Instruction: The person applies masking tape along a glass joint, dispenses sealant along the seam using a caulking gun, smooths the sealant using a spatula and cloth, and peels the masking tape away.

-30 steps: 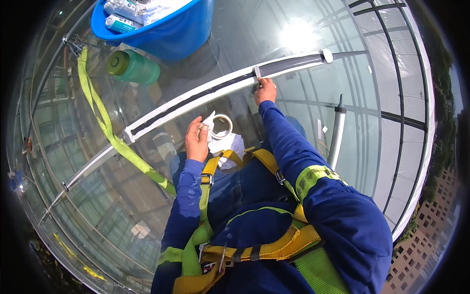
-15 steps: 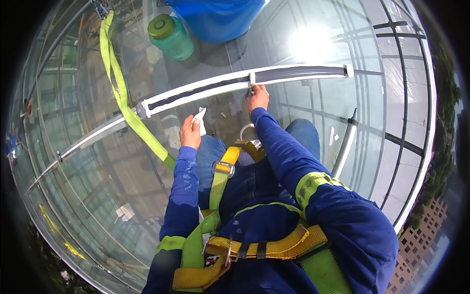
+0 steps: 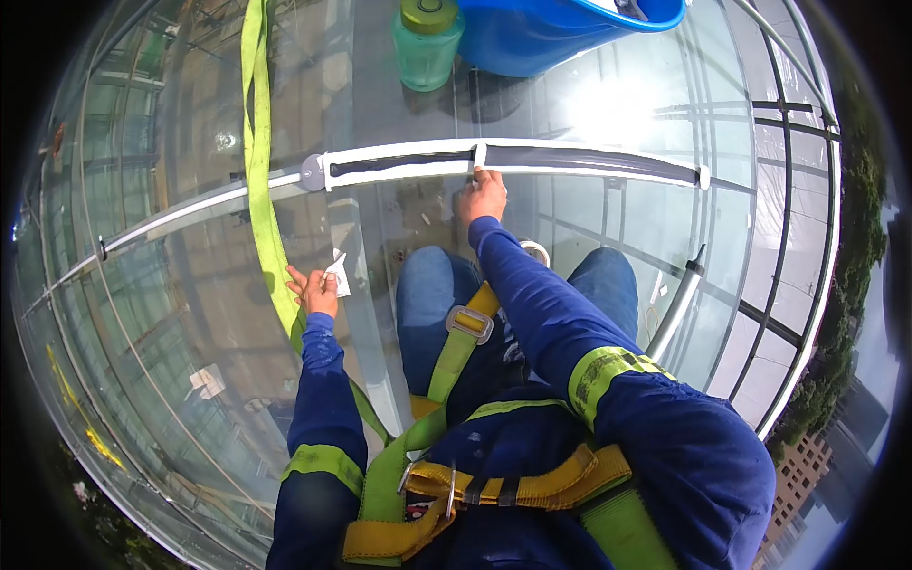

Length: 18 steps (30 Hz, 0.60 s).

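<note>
My right hand (image 3: 483,198) pinches a small white flat spatula (image 3: 480,154) that stands across a line of dark sealant (image 3: 579,160). White masking tape (image 3: 627,174) borders the sealant on both sides. To the right of the spatula the dark band is wide and smooth; on the left it is narrower and ragged. My left hand (image 3: 316,293) is off to the left, beside a lime webbing strap (image 3: 258,180), with thumb and fingers closed on a white paper-like piece (image 3: 340,274). Only part of the spatula shows beyond my fingertips.
A green bottle (image 3: 427,52) and a blue bucket (image 3: 537,43) stand on the glass beyond the joint. A silver sealant gun (image 3: 676,304) with a dark nozzle lies right of my knee. A round grey fitting (image 3: 313,172) sits at the joint's left end. Harness straps (image 3: 532,483) cross my body.
My right hand has slid the spatula left along the sealant line. My left hand has moved left and down, away from the joint, with the white piece. The camera view has shifted.
</note>
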### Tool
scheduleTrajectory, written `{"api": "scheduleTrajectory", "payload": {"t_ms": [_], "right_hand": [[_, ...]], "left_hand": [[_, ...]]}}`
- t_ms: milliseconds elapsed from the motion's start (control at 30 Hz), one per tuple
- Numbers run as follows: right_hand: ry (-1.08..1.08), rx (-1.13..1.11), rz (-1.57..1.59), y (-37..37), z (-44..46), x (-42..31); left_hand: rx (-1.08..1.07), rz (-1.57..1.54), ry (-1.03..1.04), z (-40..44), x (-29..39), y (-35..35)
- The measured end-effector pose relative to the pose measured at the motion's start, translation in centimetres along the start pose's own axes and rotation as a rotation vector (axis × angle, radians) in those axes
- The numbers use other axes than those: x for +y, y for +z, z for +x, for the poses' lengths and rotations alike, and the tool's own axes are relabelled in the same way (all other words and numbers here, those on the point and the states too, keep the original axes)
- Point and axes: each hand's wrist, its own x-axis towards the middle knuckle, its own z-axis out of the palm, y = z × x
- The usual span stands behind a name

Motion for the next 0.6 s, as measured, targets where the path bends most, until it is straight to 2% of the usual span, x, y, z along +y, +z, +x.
{"api": "scheduleTrajectory", "payload": {"t_ms": [233,600], "right_hand": [[-0.068,0.021,-0.031,4.0,-2.2,-2.9],[-0.064,-0.135,0.073,8.7,-6.0,-9.8]], "left_hand": [[0.037,-0.143,0.008,-1.2,1.5,0.6],[0.038,-0.073,0.004,-1.5,1.5,0.2]]}}
